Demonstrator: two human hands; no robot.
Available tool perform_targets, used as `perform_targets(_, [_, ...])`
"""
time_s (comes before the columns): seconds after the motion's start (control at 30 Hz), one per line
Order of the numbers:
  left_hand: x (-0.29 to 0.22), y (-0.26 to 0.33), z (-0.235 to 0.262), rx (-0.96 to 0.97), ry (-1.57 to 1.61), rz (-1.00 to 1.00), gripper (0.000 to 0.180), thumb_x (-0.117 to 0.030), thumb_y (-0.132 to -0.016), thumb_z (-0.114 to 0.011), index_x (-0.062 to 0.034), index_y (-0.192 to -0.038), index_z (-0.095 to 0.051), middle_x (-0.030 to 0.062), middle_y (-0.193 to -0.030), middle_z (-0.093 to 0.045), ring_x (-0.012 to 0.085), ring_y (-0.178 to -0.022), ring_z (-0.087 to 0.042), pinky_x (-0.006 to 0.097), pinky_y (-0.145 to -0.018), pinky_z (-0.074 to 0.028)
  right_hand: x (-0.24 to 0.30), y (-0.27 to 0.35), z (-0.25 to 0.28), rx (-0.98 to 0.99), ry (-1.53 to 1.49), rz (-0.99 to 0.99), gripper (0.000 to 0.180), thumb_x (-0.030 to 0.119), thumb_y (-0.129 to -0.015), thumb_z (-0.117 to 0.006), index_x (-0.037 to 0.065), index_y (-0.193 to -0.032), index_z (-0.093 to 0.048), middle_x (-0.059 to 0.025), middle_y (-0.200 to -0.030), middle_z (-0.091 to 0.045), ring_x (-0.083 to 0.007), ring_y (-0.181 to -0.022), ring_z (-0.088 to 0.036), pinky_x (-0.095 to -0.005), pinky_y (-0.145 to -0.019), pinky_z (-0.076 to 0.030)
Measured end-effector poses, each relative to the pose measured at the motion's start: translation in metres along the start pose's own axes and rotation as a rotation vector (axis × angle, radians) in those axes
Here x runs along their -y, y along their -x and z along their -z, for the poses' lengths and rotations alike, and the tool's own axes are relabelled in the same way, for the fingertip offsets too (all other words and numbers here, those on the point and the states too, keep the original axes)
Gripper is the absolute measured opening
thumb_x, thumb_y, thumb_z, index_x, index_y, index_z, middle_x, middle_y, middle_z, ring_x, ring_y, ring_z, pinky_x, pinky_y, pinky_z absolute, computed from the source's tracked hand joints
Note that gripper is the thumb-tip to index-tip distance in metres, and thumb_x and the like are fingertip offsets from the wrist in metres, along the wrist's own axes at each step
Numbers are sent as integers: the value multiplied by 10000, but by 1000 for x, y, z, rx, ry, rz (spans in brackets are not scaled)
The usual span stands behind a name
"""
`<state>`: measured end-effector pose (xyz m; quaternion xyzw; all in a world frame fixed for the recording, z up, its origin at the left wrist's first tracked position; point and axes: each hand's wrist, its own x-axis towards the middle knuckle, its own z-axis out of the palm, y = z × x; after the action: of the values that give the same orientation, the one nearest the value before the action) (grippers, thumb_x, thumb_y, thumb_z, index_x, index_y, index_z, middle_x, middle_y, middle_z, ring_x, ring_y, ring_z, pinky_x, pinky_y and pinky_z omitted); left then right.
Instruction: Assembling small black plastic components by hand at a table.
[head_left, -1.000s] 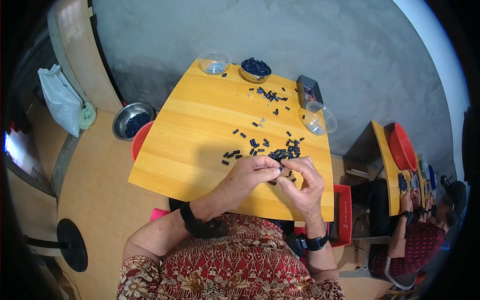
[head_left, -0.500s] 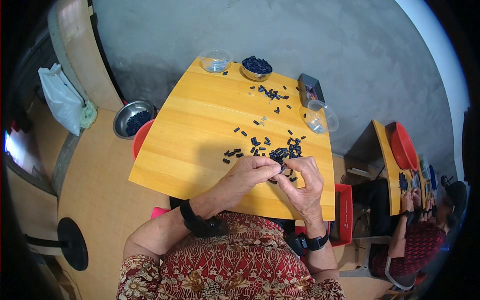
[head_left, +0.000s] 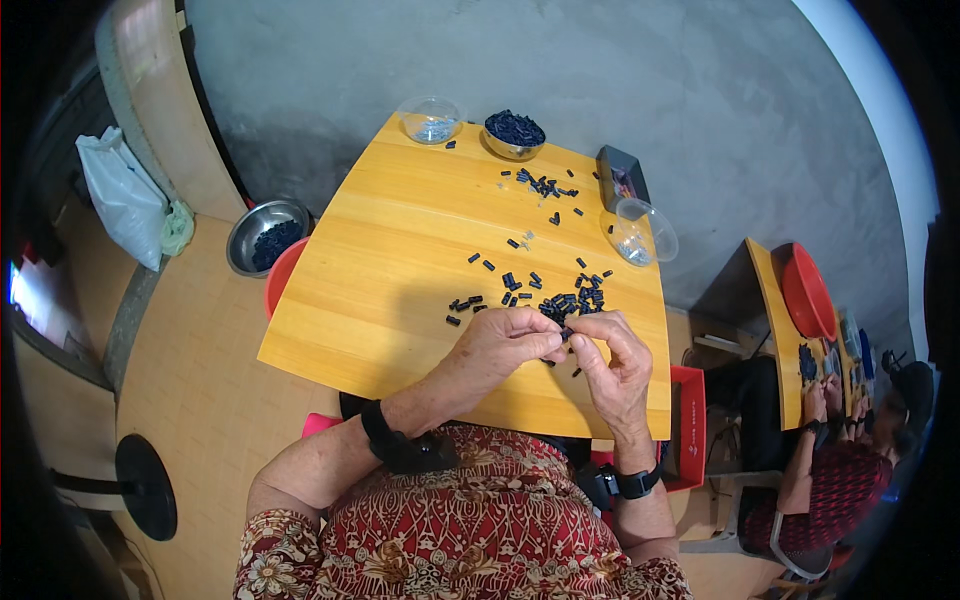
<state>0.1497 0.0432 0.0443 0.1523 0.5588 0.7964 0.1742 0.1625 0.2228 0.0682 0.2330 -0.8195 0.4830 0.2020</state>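
Note:
Over the near part of the wooden table [head_left: 370,260], my left hand [head_left: 500,345] and my right hand [head_left: 615,370] meet at the fingertips. Both are closed in a pinch around a small dark piece [head_left: 566,334], mostly covered by the fingers. Just beyond them lies a heap of small black cylinder-like plastic pieces [head_left: 585,298], with several looser ones [head_left: 465,304] to the left. A second cluster of black pieces [head_left: 543,186] lies farther back, near a few tiny clear bits [head_left: 528,236].
Along the far edge stand a clear bowl [head_left: 432,128], a metal bowl [head_left: 515,152] heaped with black pieces, and a dark box [head_left: 622,180]. Another clear bowl [head_left: 640,240] sits at the right edge. A red crate [head_left: 688,430] is beside the table; a co-worker [head_left: 830,500] sits at right.
The right thumb and fingers have drawn closer together at the small piece, and the right hand has shifted slightly. The left hand stays nearly in place.

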Motion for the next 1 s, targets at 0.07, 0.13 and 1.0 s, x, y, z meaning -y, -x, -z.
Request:
perform_targets(0.07, [1, 0, -1, -7, -89, -17, 172, -144, -922, -593, 5, -943, -676, 42, -888, -684, 95, -865, -625, 256, -820, -482, -2, 2, -1, -8, -12, -24, 100, 5, -790, -680, -10, -888, -662, -113, -839, -658, -227, -796, -608, -325, -736, -474])
perform_targets(0.13, [-1, 0, -1, -12, -136, -28, 174, -144, -921, -595, 10, -942, -673, 44, -885, -685, 97, -858, -627, 253, -808, -486, -2, 3, -2, -18, -21, -48, 78, 0, -794, -676, -11, -869, -659, -105, -821, -655, -217, -774, -604, -319, -724, -471])
perform_targets(1.0, [4, -2, 3, -23, -9, 24, 224, -186, -925, -596, 6, -982, -695, 28, -934, -677, 89, -891, -587, 252, -838, -448, 0, 0, -7, -7, 415, 234, 285, 74, -685, -787, 24, -928, -648, -105, -857, -641, -283, -815, -599, -380, -732, -448])
